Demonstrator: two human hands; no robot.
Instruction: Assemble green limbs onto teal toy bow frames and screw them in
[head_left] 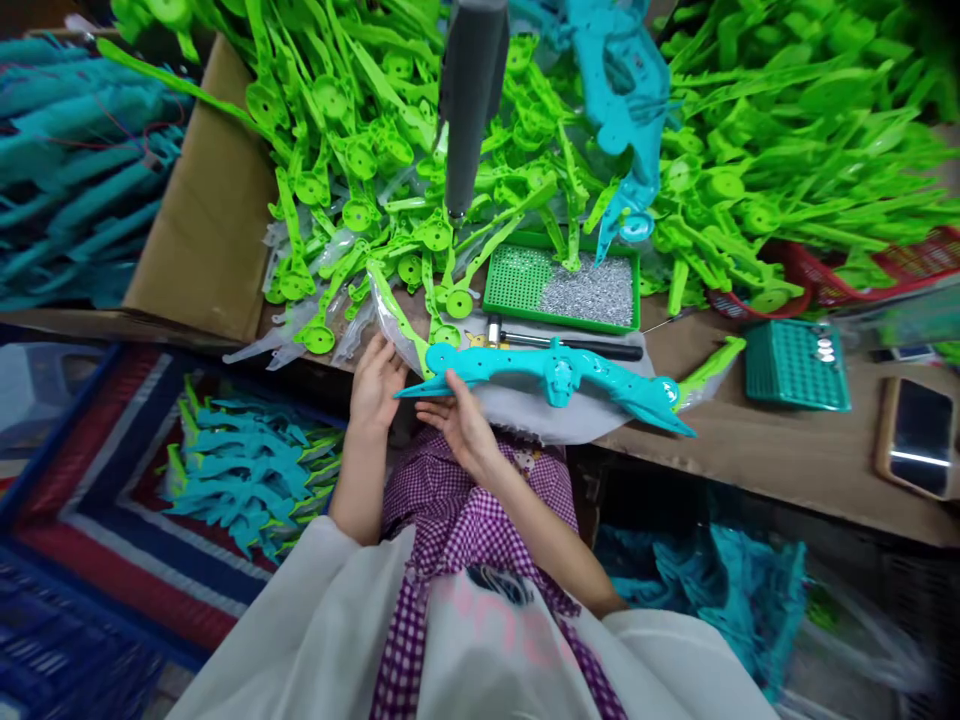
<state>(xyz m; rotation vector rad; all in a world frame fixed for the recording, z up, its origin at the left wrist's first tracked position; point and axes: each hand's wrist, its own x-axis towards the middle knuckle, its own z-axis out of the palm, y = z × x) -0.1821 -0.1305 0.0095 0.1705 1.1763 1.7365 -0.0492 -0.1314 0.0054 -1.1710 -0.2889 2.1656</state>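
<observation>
A long blue plastic piece (510,365), shaped like a toy bow, spans the bench's front edge. A green plastic arm (401,315) joins its left end and another green arm (712,370) its right end. My right hand (463,425) grips the blue piece near its left end, thumb on top and fingers beneath. Beside that end, my left hand (377,385) is raised with fingers loosely apart, close to the left green arm and its clear film. Whether it touches them is unclear. Behind the piece lies a hammer (600,347) with a black handle.
A green tray (517,285) holds many small metal bits. Green arms (360,160) heap the bench behind a grey upright post (472,110). At left stand a cardboard box (195,210) and a lower crate of blue-green pieces (255,470). Teal baskets (795,365) and a phone (919,435) sit right.
</observation>
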